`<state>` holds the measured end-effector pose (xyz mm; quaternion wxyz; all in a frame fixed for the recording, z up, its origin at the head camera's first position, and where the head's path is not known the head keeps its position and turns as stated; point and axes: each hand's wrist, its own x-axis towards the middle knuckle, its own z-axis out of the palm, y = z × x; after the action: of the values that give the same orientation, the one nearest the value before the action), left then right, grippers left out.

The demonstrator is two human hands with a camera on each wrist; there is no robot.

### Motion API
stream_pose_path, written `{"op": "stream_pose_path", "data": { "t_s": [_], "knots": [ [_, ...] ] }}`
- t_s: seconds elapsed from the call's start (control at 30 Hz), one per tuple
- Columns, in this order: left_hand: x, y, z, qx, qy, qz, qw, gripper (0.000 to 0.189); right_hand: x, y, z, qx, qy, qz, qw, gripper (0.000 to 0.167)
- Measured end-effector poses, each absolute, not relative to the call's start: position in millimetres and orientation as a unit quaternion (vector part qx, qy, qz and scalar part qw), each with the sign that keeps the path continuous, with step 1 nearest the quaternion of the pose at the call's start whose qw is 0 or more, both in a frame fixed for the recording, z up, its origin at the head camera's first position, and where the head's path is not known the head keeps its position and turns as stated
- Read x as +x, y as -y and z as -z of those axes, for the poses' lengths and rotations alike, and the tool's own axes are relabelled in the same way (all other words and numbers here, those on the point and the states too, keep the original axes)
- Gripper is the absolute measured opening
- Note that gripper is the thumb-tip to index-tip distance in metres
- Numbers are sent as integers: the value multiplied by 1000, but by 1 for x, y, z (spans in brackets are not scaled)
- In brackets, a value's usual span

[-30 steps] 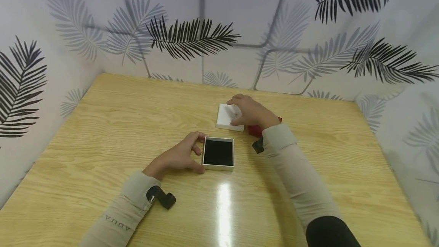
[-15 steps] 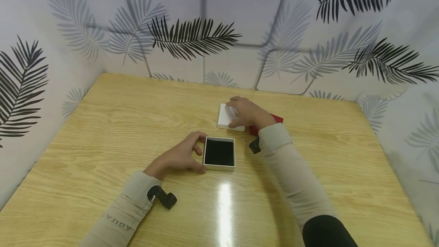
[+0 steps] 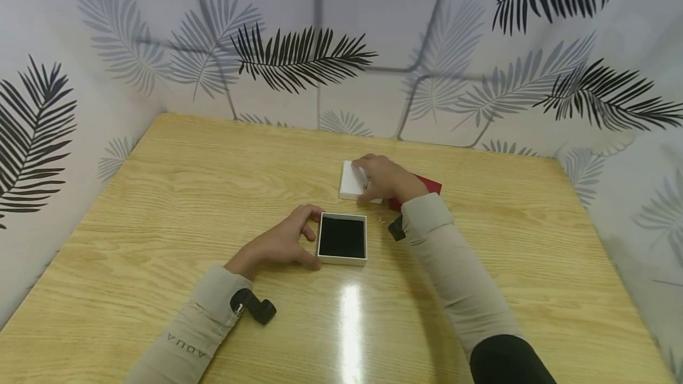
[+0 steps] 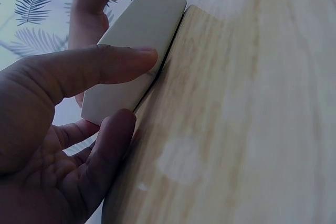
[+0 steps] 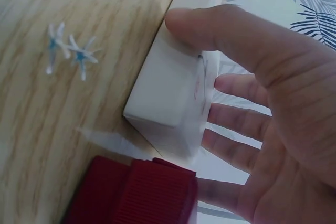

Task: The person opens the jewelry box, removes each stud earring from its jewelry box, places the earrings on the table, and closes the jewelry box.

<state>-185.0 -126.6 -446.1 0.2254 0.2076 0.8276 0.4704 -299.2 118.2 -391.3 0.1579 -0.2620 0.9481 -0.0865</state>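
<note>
A shallow white box with a black insert sits on the table. My left hand holds its left side, index finger at the far corner and thumb at the near one; in the left wrist view the thumb lies along the white wall. Farther back is a flat white lid with a small mark on top. My right hand grips it, the thumb on its near side and the fingers behind its far side. Two small star-shaped pieces with blue centres lie near the lid.
A red box with a ribbed band stands just right of the lid, partly hidden under my right wrist. The wooden table meets a leaf-patterned wall at the back.
My right hand has lowered slightly around the white lid, and more of the red box shows. The left hand and the white box have stayed put.
</note>
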Motion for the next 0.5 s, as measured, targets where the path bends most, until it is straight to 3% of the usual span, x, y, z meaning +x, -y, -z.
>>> {"op": "stream_pose_path", "data": {
  "t_s": [0.5],
  "knots": [
    [-183,125,446,202,-826,-475,226,92,-301,-120,400,-252,-948,109,160,86]
  ]
}}
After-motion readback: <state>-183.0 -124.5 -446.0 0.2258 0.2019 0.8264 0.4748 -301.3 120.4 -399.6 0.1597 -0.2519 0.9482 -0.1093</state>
